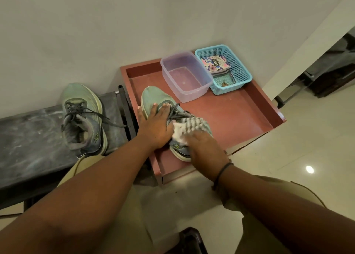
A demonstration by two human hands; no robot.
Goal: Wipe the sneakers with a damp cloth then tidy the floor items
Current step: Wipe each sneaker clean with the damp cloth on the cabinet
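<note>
Pale glossy floor tiles [299,142] and a plain off-white wall [134,23] frame a low reddish-brown tray table [240,111] standing in the corner, with a dark grey bench [28,138] just beside it on the left. On the near left part of the tray lies one mint-green sneaker [153,98], toe pointing far toward the wall. The left hand [156,125] rests flat over its laces and tongue, fingers fairly straight and spread, thumb down along the shoe's left side, pressing it in place. The right hand [206,149] covers the heel end, fingers curled around a grey-and-white striped cloth [189,125] that is bunched against the shoe's collar and right side; a dark band circles that wrist. The second sneaker [82,117] sits upright on the right end of the bench, well apart from both hands, its grey laces loose and trailing to the right. At the far side of the tray a clear plastic tub [184,76] stands just beyond the held shoe's toe, and a blue mesh basket [240,69] touches its right side, holding a patterned pouch [215,63] and a few small bits I cannot identify. Khaki-clad knees [123,215] fill the near edge.
</note>
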